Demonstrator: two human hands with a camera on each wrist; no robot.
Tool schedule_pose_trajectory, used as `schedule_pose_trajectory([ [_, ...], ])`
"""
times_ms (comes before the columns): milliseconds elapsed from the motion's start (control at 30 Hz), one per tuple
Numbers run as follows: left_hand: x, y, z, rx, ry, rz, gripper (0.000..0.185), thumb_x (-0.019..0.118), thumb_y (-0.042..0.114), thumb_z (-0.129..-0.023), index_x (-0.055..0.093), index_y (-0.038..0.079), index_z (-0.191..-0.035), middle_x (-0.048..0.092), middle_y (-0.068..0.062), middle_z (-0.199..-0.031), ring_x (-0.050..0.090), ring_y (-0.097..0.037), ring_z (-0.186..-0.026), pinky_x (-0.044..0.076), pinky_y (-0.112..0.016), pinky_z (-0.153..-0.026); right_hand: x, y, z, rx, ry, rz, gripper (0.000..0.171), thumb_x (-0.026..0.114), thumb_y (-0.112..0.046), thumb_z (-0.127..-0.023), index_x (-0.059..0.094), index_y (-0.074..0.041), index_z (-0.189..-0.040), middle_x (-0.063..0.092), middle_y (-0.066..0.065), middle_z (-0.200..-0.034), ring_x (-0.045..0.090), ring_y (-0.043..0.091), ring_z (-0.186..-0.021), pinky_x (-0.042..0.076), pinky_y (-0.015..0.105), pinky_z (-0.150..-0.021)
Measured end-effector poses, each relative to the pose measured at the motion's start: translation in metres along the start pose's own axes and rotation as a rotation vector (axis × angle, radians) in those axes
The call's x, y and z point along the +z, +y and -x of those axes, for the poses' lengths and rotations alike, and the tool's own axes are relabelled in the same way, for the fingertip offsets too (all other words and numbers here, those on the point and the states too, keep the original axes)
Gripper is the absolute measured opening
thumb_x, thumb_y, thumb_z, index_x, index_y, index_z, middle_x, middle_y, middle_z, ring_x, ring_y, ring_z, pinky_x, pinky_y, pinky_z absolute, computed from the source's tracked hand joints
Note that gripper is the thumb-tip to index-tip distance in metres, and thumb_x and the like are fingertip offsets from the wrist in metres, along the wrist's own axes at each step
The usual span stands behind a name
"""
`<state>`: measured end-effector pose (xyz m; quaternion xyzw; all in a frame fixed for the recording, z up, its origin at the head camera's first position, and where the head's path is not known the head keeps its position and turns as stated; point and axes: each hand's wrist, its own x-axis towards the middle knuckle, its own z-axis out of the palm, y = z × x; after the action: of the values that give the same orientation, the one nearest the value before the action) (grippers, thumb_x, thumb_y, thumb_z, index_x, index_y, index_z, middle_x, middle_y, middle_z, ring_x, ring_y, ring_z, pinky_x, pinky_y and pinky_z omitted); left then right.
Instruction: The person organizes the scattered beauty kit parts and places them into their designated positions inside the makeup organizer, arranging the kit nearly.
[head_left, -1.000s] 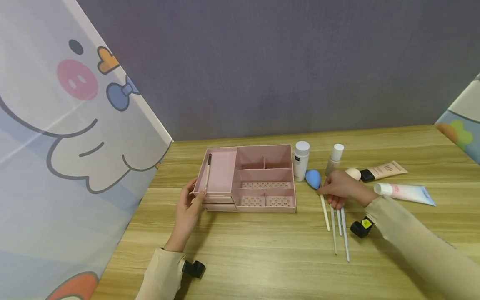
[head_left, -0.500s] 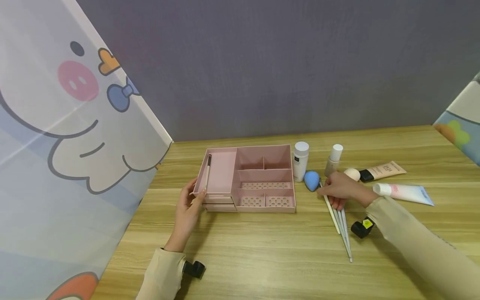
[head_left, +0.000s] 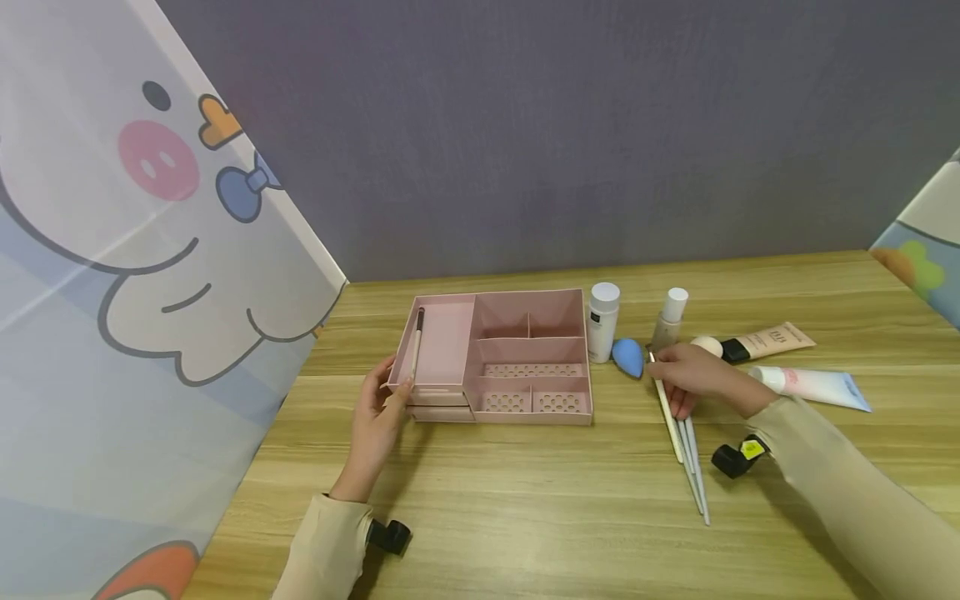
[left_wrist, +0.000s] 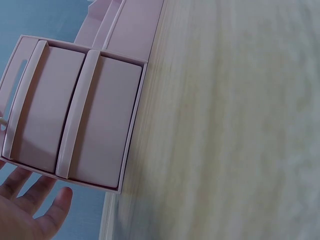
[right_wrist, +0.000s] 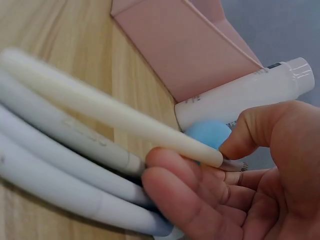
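The cream brush (head_left: 666, 408) has just been swung in against three pale brushes (right_wrist: 65, 156), so all four are now bunched together over the table (head_left: 525, 500). It is pinched by the right hand (head_left: 692, 377); whether the others are gripped cannot be told. The pink box (head_left: 532, 417) is touched at its left side by the left hand (head_left: 378, 413), fingers loosely extended; a dark-tipped brush (head_left: 417, 343) lies inside.

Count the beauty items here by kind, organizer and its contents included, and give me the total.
Organizers: 1, the pink organizer
Brushes: 5, four at the right hand, one in the organizer
Bottles: 2, white bottle, smaller bottle
Sponges: 2, blue sponge, cream sponge
Tubes: 2, beige tube, pastel tube
Total: 12
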<state>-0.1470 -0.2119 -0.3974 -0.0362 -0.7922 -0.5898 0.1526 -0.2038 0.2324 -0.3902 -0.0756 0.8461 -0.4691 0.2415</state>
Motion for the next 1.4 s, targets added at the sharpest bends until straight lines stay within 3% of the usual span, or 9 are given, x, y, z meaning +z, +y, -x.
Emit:
schedule_pose_trajectory([
  [400, 0.0, -0.001, 0.0, -0.003, -0.003, 0.001, 0.047, 0.059, 0.006, -0.099, 0.047, 0.003, -0.144, 0.053, -0.021, -0.129, 0.056, -0.011, -0.102, 0.049, -0.025, -0.077, -0.002, 0.0, 0.007, -0.051, -0.028, -0.096, 0.025, 0.041, -0.012, -0.104, 0.05, 0.004, -0.087, 0.059, 0.012, -0.056, 0.063, 0.019, -0.048, 0.058, 0.041, -0.05],
  [633, 0.0, 0.001, 0.0, -0.009, -0.005, 0.014, 0.047, 0.059, 0.005, -0.099, 0.046, 0.003, -0.144, 0.053, -0.02, -0.129, 0.055, -0.01, -0.101, 0.049, -0.023, -0.077, -0.002, 0.002, 0.011, -0.075, -0.059, -0.135, 0.028, 0.042, -0.013, -0.103, 0.056, 0.012, -0.102, 0.059, 0.01, -0.061, 0.063, 0.015, -0.049, 0.058, 0.038, -0.051],
  [767, 0.001, 0.001, 0.0, -0.003, 0.0, 0.016, 0.046, 0.059, 0.004, -0.099, 0.047, 0.002, -0.143, 0.053, -0.021, -0.128, 0.055, -0.011, -0.101, 0.05, -0.025, -0.076, 0.0, 0.003, 0.011, -0.094, -0.069, -0.162, 0.029, 0.041, -0.012, -0.104, 0.055, 0.014, -0.103, 0.06, 0.01, -0.062, 0.063, 0.015, -0.049, 0.058, 0.036, -0.051],
  [1400, 0.0, 0.001, 0.001, -0.006, -0.005, 0.004, 0.046, 0.058, 0.006, -0.1, 0.047, 0.003, -0.144, 0.053, -0.02, -0.129, 0.055, -0.01, -0.103, 0.048, -0.021, -0.076, 0.005, 0.005, 0.015, -0.212, -0.017, -0.279, 0.035, 0.044, -0.009, -0.105, 0.054, 0.024, -0.113, 0.062, 0.009, -0.074, 0.064, 0.016, -0.061, 0.059, 0.033, -0.058],
])
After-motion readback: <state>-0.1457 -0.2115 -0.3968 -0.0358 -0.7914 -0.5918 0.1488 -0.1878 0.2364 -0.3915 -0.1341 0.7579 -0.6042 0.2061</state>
